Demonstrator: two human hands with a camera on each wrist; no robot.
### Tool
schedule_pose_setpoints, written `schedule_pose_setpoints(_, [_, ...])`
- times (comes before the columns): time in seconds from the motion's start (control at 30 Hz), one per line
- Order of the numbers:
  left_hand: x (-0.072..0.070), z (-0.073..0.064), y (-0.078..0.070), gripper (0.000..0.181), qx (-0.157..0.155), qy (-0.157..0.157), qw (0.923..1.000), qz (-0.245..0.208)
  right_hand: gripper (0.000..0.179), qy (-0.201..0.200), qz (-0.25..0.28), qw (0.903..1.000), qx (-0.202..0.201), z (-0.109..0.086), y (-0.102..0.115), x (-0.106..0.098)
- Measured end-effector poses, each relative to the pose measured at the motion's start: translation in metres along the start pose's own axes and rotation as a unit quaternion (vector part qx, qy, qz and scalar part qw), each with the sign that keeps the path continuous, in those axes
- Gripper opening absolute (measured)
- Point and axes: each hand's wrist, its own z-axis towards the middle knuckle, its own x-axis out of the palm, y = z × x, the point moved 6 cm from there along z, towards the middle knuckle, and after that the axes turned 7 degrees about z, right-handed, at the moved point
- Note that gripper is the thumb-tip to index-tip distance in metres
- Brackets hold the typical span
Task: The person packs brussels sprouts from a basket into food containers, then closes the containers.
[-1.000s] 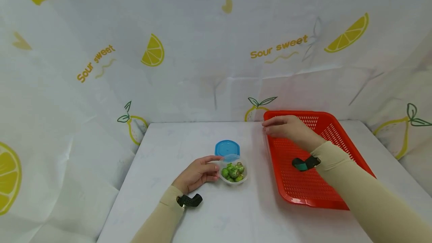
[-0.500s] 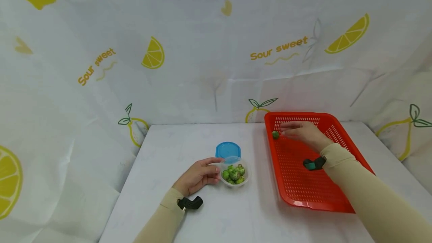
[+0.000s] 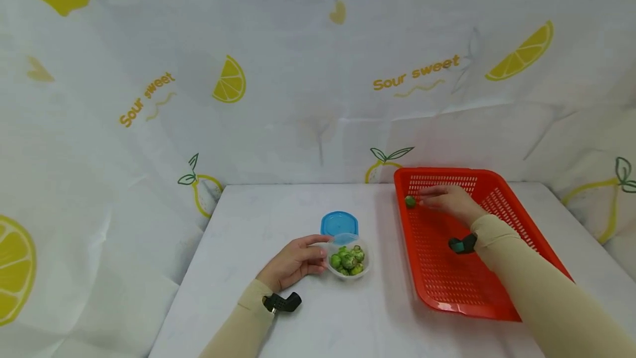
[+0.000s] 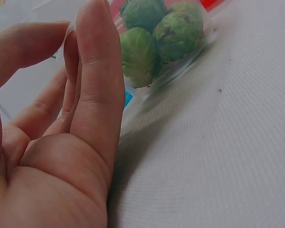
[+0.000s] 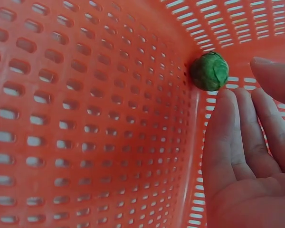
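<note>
My left hand (image 3: 297, 261) pinches the side of a small clear plastic tub (image 3: 365, 270), thumb and fingers at its wall in the left wrist view. Several green Brussels sprouts (image 3: 349, 261) fill it, and more closely seen sprouts (image 4: 178, 35) show through the wall. On the right, my right hand (image 3: 451, 203) reaches into a red perforated basket (image 3: 419, 286), fingers straight and holding nothing. Just beyond its fingertips a single Brussels sprout (image 5: 210, 71) lies in the basket's far left corner.
A blue lid (image 3: 339, 224) lies flat on the white table (image 3: 268, 220) right behind the tub. White lemon-print cloth (image 3: 298, 142) hangs behind and at the sides. The basket's raised rim (image 3: 404, 225) stands between tub and right hand.
My right hand came over the basket's left rim, released a sprout in the far left corner, and drew back slightly to the right. The left hand stays at the tub.
</note>
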Motion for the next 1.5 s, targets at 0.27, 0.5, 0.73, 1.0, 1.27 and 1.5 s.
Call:
schedule_pose_setpoints(0.27, [-0.002, -0.002, -0.001, 0.051, -0.001, -0.006, 1.0000, -0.001, 0.052, 0.000, 0.001, 0.9999, 0.011, 0.007, 0.001, 0.007])
schedule_pose_setpoints(0.5, [0.000, 0.000, 0.000, 0.051, -0.001, 0.001, 1.0000, -0.003, 0.050, -0.008, -0.016, 0.9997, 0.017, 0.010, -0.002, 0.006])
schedule_pose_setpoints(0.73, [-0.001, 0.001, 0.002, 0.051, -0.001, 0.001, 1.0000, -0.001, 0.050, -0.009, -0.012, 0.9996, 0.026, 0.016, -0.003, 0.010])
schedule_pose_setpoints(1.0, [-0.001, 0.002, 0.001, 0.052, 0.000, 0.004, 1.0000, -0.001, 0.050, -0.017, -0.014, 0.9988, 0.044, 0.021, -0.005, 0.009])
schedule_pose_setpoints(1.27, [0.000, 0.002, 0.001, 0.057, 0.001, 0.013, 0.9999, 0.000, 0.052, -0.027, 0.005, 0.9976, 0.064, 0.026, -0.017, 0.008])
schedule_pose_setpoints(1.5, [-0.001, 0.002, 0.001, 0.054, 0.003, 0.008, 0.9999, 0.006, 0.049, -0.032, 0.009, 0.9976, 0.061, 0.029, -0.019, 0.013])
